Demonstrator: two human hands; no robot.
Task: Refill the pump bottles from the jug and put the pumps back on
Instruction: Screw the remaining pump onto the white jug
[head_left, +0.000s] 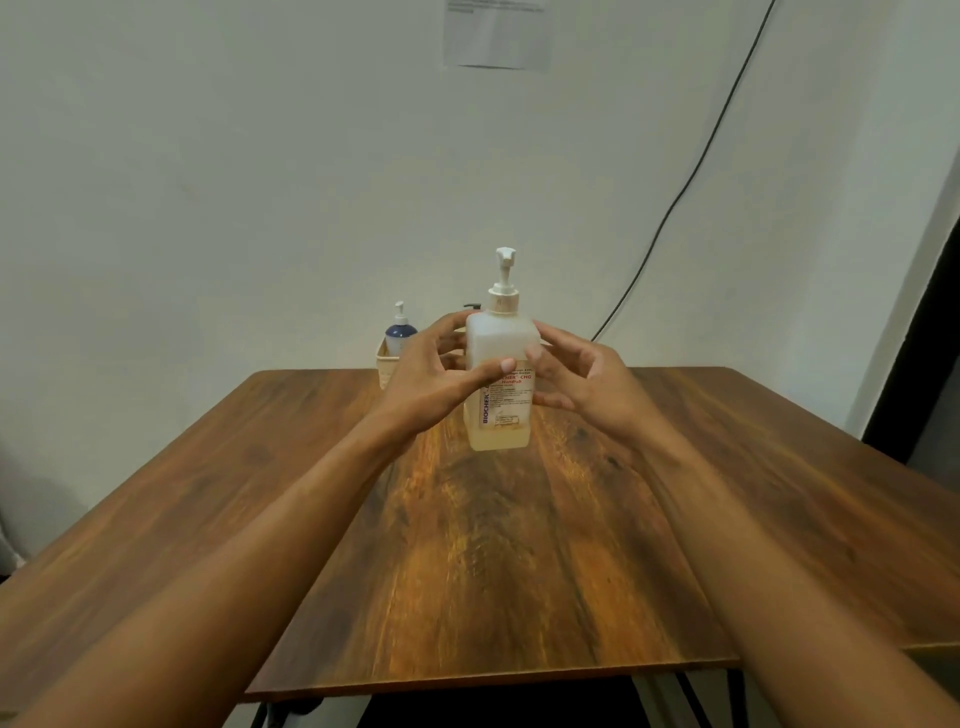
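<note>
Two hands on one bottle, centre of the frame. Starting at the left: the small blue pump bottle (400, 335) stands in a pale basket (385, 361) at the far edge of the counter (519, 545), just left of centre, pump on. A dark pump tip peeks out behind the left hand, so there may be another bottle in that basket, too hidden to say.

Left hand (431, 371) next: fingers curled round the left side of the square translucent bottle (500, 382), thumb laid across the front of its label. That is a grip. The bottle sits upright at mid-frame, its base looking down on or just off the wood; hard to call which. Pale liquid shows only near the bottom, so it reads as nearly empty, and its white pump (505, 283) is on the neck.

Right hand (574, 376): fingertips touch the bottle's right side, the rest of the fingers spread loose, more steadying than clamping.

No jug anywhere in view.

My read: this is the opening step, bottle brought forward for refilling. Next move calls for one hand to hold the body firm while the other goes up to the collar and twists the pump off, lifting it straight so the dip tube clears the neck.
</note>
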